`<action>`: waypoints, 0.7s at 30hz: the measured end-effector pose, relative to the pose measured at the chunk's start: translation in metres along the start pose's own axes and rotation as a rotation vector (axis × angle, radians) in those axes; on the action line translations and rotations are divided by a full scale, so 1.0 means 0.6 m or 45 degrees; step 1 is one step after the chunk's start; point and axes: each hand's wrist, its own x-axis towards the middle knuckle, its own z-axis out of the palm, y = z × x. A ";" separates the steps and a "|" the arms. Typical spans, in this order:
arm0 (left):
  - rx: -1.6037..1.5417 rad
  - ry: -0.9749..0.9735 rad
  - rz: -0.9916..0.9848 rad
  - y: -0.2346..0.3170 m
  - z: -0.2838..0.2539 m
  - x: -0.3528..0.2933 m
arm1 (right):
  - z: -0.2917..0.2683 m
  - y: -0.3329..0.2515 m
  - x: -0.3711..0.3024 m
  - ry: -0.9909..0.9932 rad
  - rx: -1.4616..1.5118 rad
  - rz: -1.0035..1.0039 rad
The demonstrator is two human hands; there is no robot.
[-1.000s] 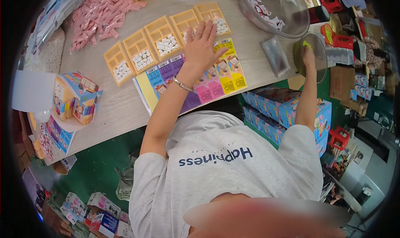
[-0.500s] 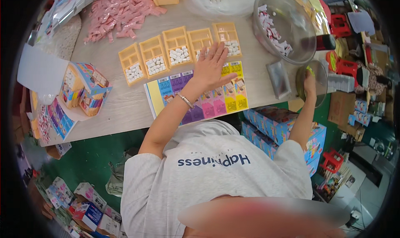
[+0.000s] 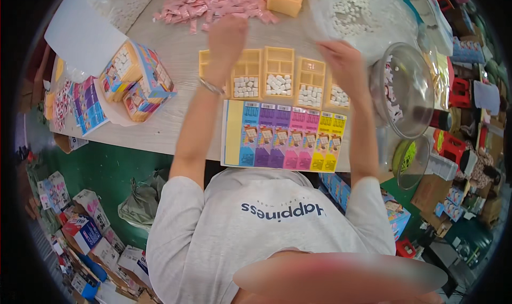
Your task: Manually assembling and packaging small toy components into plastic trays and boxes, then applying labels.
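Observation:
My left hand (image 3: pixel 227 40) is blurred above the leftmost yellow tray (image 3: pixel 204 57), beside the heap of pink packets (image 3: pixel 213 4); its fingers cannot be made out clearly. Over the rightmost yellow tray (image 3: pixel 329 80), partly covering it, my right hand (image 3: pixel 342 61) has its fingers drawn together. Whatever they pinch is too small to tell. Several yellow divided trays stand in a row, with white pieces (image 3: pixel 278 84) in their near compartments. Just in front of the row lies a stack of colourful printed cards (image 3: pixel 288 136), striped blue, purple, pink and yellow.
At the right are a large clear bowl (image 3: pixel 426 88) with red-and-white packets and a smaller bowl with green bits (image 3: pixel 408 156). A plastic bag of white pieces (image 3: pixel 354 11) lies at the back. An opened printed box (image 3: pixel 152 69) stands at the left.
My right hand has left the small bowl of green bits and come over the trays. My left hand has moved from the right-hand trays to the left end. The view has shifted.

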 end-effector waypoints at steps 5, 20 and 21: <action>0.094 -0.164 -0.011 -0.077 0.004 0.047 | 0.212 0.090 0.193 0.074 -0.624 -0.026; -0.023 0.529 0.418 0.009 -0.022 -0.041 | 0.197 0.071 0.131 0.111 -0.716 0.005; 0.027 0.415 0.495 0.023 -0.025 -0.060 | 0.203 0.066 0.141 -0.004 -0.792 0.127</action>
